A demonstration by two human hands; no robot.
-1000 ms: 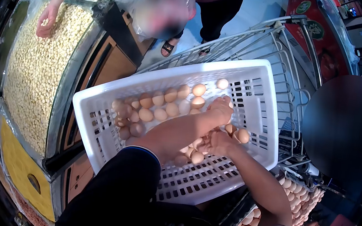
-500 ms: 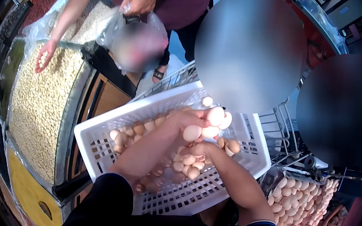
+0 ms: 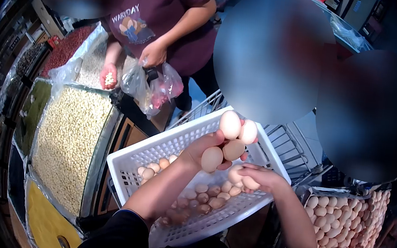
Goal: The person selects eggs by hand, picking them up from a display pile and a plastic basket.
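4 eggs [image 3: 230, 124] are sitting bunched in my left hand [image 3: 200, 149], above the 1 o'clock side of a white basket [image 3: 167, 134]. My thumb is bracing the near side and my fingers are wrapping around them, probably because a cupped cluster is letting 1 hand carry several fragile shells without hard squeezing. My right hand [image 3: 265, 178], at 4 o'clock from the left, is curling over at least 2 more eggs [image 3: 251, 182]; my fingers are hiding the exact count. Below, loose eggs [image 3: 203, 209] are lying in the basket, many around 5 to 6 o'clock and a few at 9 o'clock past my left forearm; the walls are presumably keeping them from rolling off.

Farther out, a metal cart [image 3: 286, 137] is showing at 2 o'clock, and massed eggs [image 3: 339, 230] are filling a stand between 3 and 4 o'clock. Pale kernels [image 3: 67, 142] are spreading at 9 o'clock. Between 11 and 12 o'clock, a person in a maroon shirt [image 3: 172, 12] is cupping kernels palm up, seemingly against spilling, while the other hand [image 3: 155, 55] is gripping plastic bags [image 3: 137, 81], leaving them hanging.
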